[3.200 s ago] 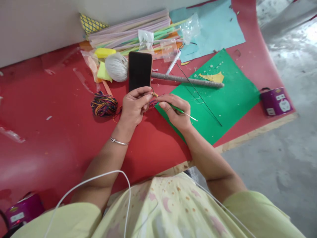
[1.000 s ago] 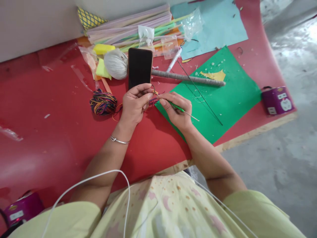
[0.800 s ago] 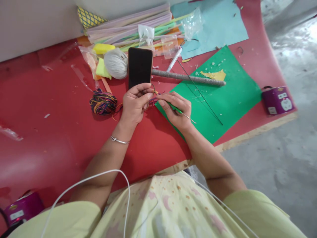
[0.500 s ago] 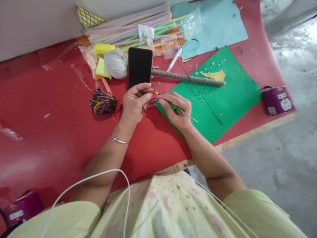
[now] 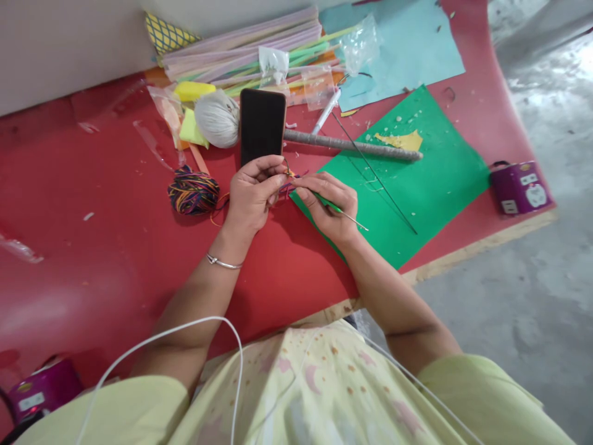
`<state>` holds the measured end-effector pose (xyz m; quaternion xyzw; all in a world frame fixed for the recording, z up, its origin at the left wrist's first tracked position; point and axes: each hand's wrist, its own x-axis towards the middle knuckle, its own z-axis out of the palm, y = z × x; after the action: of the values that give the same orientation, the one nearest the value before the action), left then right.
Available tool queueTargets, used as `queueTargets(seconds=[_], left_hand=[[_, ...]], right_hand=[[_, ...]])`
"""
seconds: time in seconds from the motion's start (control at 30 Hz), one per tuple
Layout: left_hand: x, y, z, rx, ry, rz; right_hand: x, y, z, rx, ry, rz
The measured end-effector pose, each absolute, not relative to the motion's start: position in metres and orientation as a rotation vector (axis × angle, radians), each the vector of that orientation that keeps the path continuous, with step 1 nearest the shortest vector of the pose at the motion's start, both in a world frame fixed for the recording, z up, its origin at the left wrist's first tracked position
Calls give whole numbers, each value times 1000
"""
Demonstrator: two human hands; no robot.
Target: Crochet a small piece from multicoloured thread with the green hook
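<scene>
My right hand is closed around a crochet hook with a green grip; its back end sticks out toward the lower right, and its tip is hidden at the yarn. Just left of it, my left hand pinches a small piece of multicoloured yarn work, with a dark curved piece showing above the fingertips. The two hands nearly touch there. From the left hand a strand runs to a multicoloured ball of yarn on the red table. A phone is right beyond my left hand.
Behind lie a white yarn ball, a grey wrapped rod, a white glue-gun-like tool and pastel strips. A green sheet with a thin wire is at right, near a purple box. A white cable crosses below.
My right hand and the crochet hook have shifted very slightly left, toward the yarn in my left hand. My left hand keeps nearly the same place and pinch.
</scene>
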<state>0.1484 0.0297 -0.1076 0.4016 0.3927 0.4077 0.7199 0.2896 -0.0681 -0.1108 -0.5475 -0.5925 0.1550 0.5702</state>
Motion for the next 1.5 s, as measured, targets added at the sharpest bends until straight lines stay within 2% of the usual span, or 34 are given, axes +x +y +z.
queueTargets(seconds=[1.07, 1.5], left_hand=[[149, 30, -112, 826, 764, 945], [151, 28, -112, 870, 831, 966]], right_hand=[[290, -69, -107, -1297, -1430, 264], [288, -70, -103, -1320, -1295, 344]])
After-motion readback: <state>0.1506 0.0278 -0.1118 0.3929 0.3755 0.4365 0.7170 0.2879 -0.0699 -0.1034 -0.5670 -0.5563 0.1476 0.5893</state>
